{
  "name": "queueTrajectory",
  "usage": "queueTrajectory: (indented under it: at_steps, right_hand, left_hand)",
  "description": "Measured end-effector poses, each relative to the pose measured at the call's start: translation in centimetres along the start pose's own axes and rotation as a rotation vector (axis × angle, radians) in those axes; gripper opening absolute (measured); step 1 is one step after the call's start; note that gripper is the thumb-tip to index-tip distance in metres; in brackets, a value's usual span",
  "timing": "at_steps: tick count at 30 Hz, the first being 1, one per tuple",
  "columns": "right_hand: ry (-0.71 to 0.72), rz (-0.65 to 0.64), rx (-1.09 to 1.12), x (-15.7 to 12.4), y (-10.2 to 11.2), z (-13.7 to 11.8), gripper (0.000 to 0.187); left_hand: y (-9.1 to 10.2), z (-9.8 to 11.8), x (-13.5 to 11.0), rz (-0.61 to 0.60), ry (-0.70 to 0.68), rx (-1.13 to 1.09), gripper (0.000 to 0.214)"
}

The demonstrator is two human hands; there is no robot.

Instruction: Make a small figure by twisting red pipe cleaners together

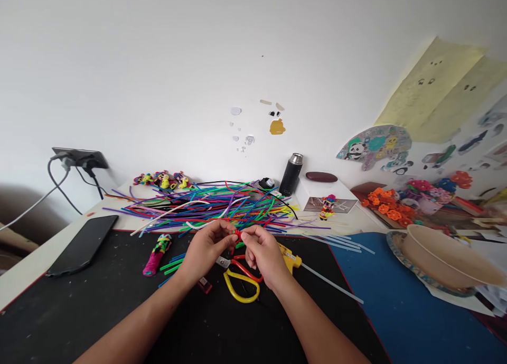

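Observation:
Over the middle of the black mat, my left hand [209, 246] and my right hand [263, 250] meet with fingertips pinched on a small red fuzzy piece [237, 234]. It looks like twisted pipe cleaner, and the fingers cover much of it. Below them lie scissors [242, 299] with one yellow and one red handle loop. A yellow glue gun [292, 259] rests beside my right wrist, partly hidden, with a long glue stick [332, 283] pointing right. Left of my left hand are a pink and green pipe-cleaner figure [156, 255] and short green and blue pieces [172, 266].
A wide heap of coloured pipe cleaners [206, 205] lies along the wall. Behind it stand small figures [163, 180], a black flask [291, 175] and a white box [309, 195]. A phone [84, 245] lies left; a beige bowl [447, 255] and loose glue sticks [343, 242] are right.

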State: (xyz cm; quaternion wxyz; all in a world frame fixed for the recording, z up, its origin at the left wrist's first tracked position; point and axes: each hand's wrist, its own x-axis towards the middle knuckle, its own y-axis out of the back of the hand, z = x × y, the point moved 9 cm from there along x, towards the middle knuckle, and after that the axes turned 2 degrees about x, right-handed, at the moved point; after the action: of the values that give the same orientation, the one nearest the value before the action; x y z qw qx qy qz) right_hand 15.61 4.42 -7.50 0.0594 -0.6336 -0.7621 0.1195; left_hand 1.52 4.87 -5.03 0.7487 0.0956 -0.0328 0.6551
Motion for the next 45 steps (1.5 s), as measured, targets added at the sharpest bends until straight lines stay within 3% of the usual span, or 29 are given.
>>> queueTrajectory:
  at_steps: [15,27,35,45]
  right_hand:
    - [0.024,-0.007,-0.061,0.0,0.1,-0.2,0.044]
    - [0.182,0.036,-0.333,-0.4,0.2,-1.5,0.035]
    - [0.140,0.003,-0.253,-0.3,-0.1,-0.9,0.033]
    - [0.088,-0.019,-0.176,0.0,0.0,-0.3,0.034]
  left_hand:
    - [-0.7,0.2,0.1,-0.086,0.087,-0.169,0.042]
    - [-0.9,-0.7,0.0,-0.103,0.184,-0.269,0.039]
    - [-0.9,-1.1,0.1,-0.105,0.168,-0.289,0.038]
    - [-1.0,-1.5,-0.1,-0.087,0.249,-0.384,0.041]
